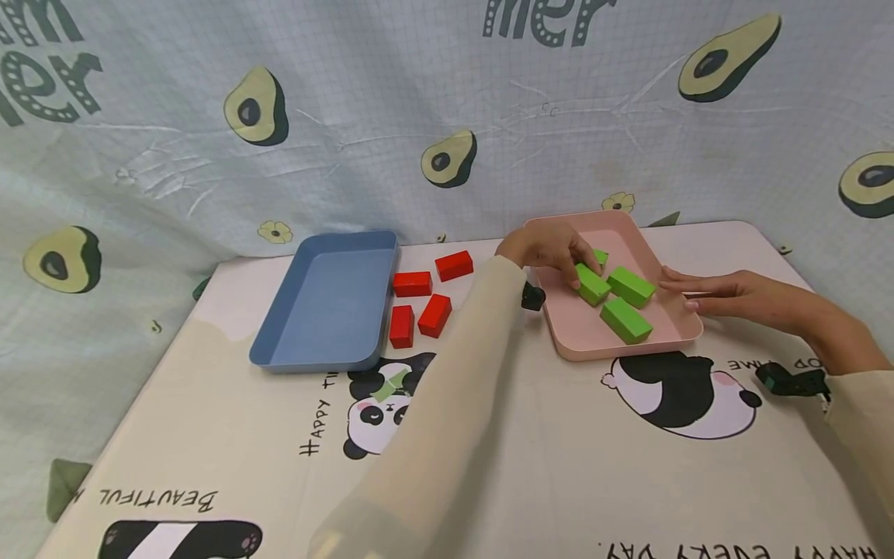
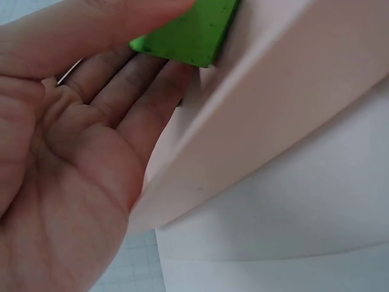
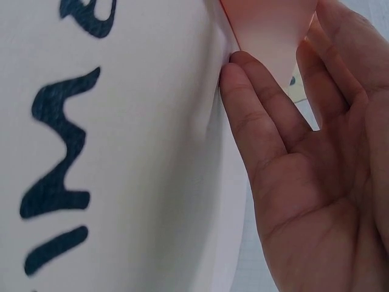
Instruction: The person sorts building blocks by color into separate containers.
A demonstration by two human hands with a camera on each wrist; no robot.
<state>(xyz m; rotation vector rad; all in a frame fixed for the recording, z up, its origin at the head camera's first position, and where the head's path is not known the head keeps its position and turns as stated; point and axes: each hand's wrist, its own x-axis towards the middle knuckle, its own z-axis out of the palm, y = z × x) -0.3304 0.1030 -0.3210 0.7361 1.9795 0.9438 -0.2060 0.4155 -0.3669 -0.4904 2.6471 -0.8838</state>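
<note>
My left hand (image 1: 550,247) reaches over the left rim of the pink tray (image 1: 569,341) and pinches a green block (image 1: 594,286) between thumb and fingers. In the left wrist view that block (image 2: 188,36) sits between the thumb and the fingers, beside the tray's wall (image 2: 243,121). More green blocks lie in the tray: one at the right (image 1: 631,287), one at the front (image 1: 626,321) and one partly hidden behind the pinched block (image 1: 601,256). At the tray's right side, my right hand (image 1: 761,301) has its fingers extended, with fingertips (image 3: 234,76) against the outer wall.
An empty blue tray (image 1: 328,299) stands on the left of the table. Several red blocks (image 1: 435,316) lie between the two trays. A curtain printed with avocados (image 1: 450,159) hangs behind the table, whose cover (image 1: 545,466) bears panda drawings.
</note>
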